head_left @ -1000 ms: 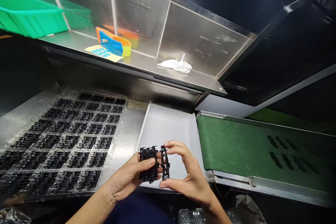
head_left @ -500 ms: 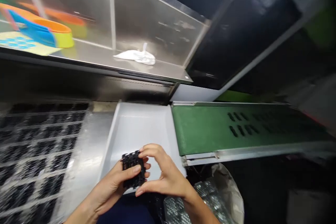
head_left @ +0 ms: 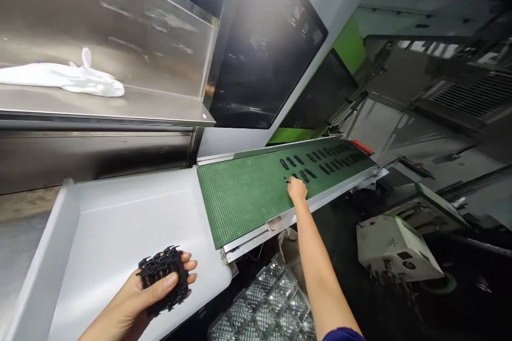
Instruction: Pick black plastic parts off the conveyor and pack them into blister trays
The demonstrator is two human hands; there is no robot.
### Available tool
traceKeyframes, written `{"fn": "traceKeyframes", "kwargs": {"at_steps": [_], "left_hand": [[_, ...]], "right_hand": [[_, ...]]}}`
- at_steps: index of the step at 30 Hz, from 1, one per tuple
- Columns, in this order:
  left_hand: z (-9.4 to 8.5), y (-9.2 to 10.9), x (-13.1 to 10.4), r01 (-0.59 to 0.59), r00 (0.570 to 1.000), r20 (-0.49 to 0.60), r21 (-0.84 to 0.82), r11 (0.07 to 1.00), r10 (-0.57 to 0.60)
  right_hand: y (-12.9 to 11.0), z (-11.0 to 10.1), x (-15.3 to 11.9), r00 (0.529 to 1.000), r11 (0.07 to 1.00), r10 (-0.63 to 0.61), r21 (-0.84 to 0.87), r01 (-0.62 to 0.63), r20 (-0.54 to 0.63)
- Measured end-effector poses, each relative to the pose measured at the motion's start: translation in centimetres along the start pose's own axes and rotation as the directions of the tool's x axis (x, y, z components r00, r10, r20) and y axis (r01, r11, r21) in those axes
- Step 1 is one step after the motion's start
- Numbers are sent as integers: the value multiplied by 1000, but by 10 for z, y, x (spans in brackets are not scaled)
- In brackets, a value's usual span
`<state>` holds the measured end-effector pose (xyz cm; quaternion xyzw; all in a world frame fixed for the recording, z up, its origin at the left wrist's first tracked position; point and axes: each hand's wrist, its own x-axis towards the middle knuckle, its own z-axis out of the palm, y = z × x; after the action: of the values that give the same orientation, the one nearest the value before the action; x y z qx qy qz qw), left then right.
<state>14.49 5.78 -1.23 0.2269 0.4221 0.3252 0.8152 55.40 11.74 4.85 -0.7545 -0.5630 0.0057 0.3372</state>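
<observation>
In my left hand (head_left: 154, 298) is a bundle of black plastic parts (head_left: 164, 277), stacked side by side, with the thumb across the front and the fingers behind. This hand is above the white tray (head_left: 132, 224). My right hand (head_left: 298, 191) reaches out over the green conveyor belt (head_left: 240, 192), its fingers bent and pinched at the near row. A dark bit of a black plastic part (head_left: 288, 180) shows at its fingertips; the rest is hidden. More black parts (head_left: 307, 176) lie in two rows on the belt, just beyond the hand.
A white glove (head_left: 64, 79) rests on the metal shelf (head_left: 160, 112) above the tray. Clear moulded plastic trays (head_left: 266, 303) are below the belt's near edge. A pale machine box (head_left: 396, 248) stands at right, and dark machine panels (head_left: 264, 64) rise behind the belt.
My right hand has left the bundle and stretched out right to the belt. My left hand keeps the bundle. The view has swung right, showing more of the belt.
</observation>
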Motion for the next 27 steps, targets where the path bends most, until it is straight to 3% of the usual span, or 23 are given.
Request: {"fn": "traceKeyframes", "kwargs": {"at_steps": [3, 5, 6, 7, 8, 9, 10, 11, 14, 17, 19, 23, 25, 27], "left_hand": [[-4, 6, -3, -43, 999, 16, 4, 999, 43], [-10, 12, -9, -66, 997, 47, 0, 998, 66], [-14, 15, -12, -71, 995, 64, -7, 997, 71], [-18, 17, -17, -72, 994, 79, -16, 997, 73], [-23, 19, -21, -69, 993, 90, -24, 997, 71], [-28, 20, -27, -65, 993, 96, -30, 997, 68], [-34, 20, -32, -62, 993, 96, -33, 998, 65], [-39, 20, -39, -61, 994, 92, -34, 998, 64], [-55, 16, -60, -57, 996, 71, -59, 997, 61], [-71, 13, -82, -59, 997, 38, -142, 988, 65], [-80, 11, -94, -66, 998, 7, -198, 978, 68], [-95, 8, -113, -81, 996, -50, -247, 966, 71], [-101, 6, -119, -92, 995, -56, -242, 966, 81], [-106, 5, -123, -100, 995, -34, -228, 968, 95]], "right_hand": [[-33, 8, -16, 980, 986, -153, 81, 143, 124], [-74, 17, -41, 917, 946, -303, 194, 258, 259], [-97, 22, -58, 857, 912, -389, 270, 308, 337], [-122, 26, -76, 768, 866, -483, 357, 349, 421], [-145, 30, -94, 642, 807, -581, 453, 378, 500], [-167, 34, -111, 558, 765, -639, 518, 383, 530], [-187, 39, -128, 490, 725, -685, 570, 386, 539], [-204, 46, -142, 461, 696, -714, 602, 391, 526], [-237, 69, -172, 518, 643, -750, 641, 419, 412], [-253, 89, -190, 569, 623, -748, 659, 423, 342], [-261, 95, -199, 537, 629, -749, 669, 395, 387], [-275, 100, -213, 406, 620, -776, 699, 355, 482], [-280, 102, -219, 396, 613, -782, 707, 352, 481], [-284, 103, -223, 434, 622, -769, 708, 334, 470]]}}
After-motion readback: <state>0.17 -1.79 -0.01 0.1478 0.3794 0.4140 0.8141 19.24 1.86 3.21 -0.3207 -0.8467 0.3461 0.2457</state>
